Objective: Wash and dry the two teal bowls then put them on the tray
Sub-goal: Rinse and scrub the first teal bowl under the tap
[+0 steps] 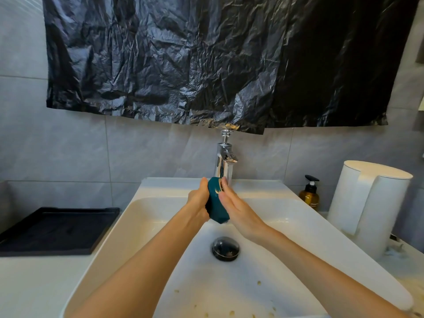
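Teal bowl (215,207), smooth and glossy, stands on its edge over the far middle of the sink (160,214), just below the spout of the faucet (223,161). My left hand (198,198) grips it from the left, fingers curled round its rim. My right hand (238,210) lies flat against its right side, fingers straight and pressed to the glaze, holding nothing. A thin stream of water falls just behind my right fingertips.

The faucet is bright chrome, squared at the spout, with a round knob on top. The sink is white, glossy and rectangular, with a broad flat rim. A dark domed drain stopper (225,249) sits in the middle of the basin, near my forearms, and small yellowish food scraps (259,283) dot the near part of the basin.

On the left, the tray (57,228) is black, flat and rectangular with a low raised edge. It rests on the white counter (34,283), its right edge just beside the sink rim. On the right stand an amber soap bottle (309,193) with a black pump and a tall white cylindrical container (371,203), both well apart from the bowl.

Grey tiles (68,152) cover the wall, and a crinkled black plastic sheet (206,60) hangs over it, its lower edge touching the faucet knob.
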`<state>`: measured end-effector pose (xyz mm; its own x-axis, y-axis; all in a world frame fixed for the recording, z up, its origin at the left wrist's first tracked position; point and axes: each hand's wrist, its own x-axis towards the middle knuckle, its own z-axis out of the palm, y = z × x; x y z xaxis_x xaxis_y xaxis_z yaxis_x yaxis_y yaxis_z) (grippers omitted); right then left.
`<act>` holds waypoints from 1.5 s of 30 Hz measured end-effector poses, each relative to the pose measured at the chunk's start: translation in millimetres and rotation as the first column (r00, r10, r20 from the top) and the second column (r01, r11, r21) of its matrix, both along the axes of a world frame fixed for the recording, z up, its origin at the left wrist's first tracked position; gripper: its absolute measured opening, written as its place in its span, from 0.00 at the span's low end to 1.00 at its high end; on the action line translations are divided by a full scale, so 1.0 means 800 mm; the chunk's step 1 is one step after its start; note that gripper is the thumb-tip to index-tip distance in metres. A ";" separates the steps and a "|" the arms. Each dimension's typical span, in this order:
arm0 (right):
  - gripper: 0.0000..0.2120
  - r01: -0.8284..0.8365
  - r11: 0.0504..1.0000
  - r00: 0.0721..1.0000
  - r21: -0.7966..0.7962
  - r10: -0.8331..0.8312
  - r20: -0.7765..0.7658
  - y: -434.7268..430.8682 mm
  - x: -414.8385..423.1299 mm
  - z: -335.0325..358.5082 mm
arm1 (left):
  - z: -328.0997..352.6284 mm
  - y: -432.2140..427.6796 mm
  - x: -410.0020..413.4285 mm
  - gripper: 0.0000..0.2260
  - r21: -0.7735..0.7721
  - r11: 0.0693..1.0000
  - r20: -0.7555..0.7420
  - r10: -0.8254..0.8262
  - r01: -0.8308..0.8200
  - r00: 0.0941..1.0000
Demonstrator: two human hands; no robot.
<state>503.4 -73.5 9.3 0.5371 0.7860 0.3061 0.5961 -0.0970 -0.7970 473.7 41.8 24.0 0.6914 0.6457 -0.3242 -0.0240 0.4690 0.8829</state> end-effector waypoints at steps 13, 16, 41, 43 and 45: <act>0.19 0.049 0.987 0.997 0.156 -0.039 -0.066 0.012 0.016 0.002 | -0.006 -0.021 0.017 0.21 0.049 0.998 0.022 -0.026 0.025 0.999; 0.15 0.243 0.961 0.946 0.133 -0.204 -0.250 0.024 0.034 0.009 | -0.008 -0.035 0.030 0.24 0.088 0.993 0.036 -0.088 0.084 0.995; 0.23 0.238 0.969 0.965 0.070 -0.228 -0.126 0.045 0.011 0.002 | 0.004 -0.007 0.006 0.20 -0.003 0.998 0.023 0.068 -0.068 0.997; 0.24 0.190 0.979 0.957 0.070 -0.169 -0.237 0.040 0.015 0.005 | 0.004 -0.008 0.005 0.19 -0.020 0.998 0.020 0.064 -0.064 0.998; 0.26 0.177 0.984 0.947 0.036 -0.160 -0.280 0.034 0.023 0.002 | 0.006 -0.009 0.000 0.20 -0.037 0.998 0.023 0.060 -0.059 0.998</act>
<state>521.5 -46.5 11.1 0.7302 0.6613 0.1721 0.3327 -0.1241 -0.9348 473.6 34.7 29.0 0.6600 0.6738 -0.3321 -0.0733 0.4977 0.8642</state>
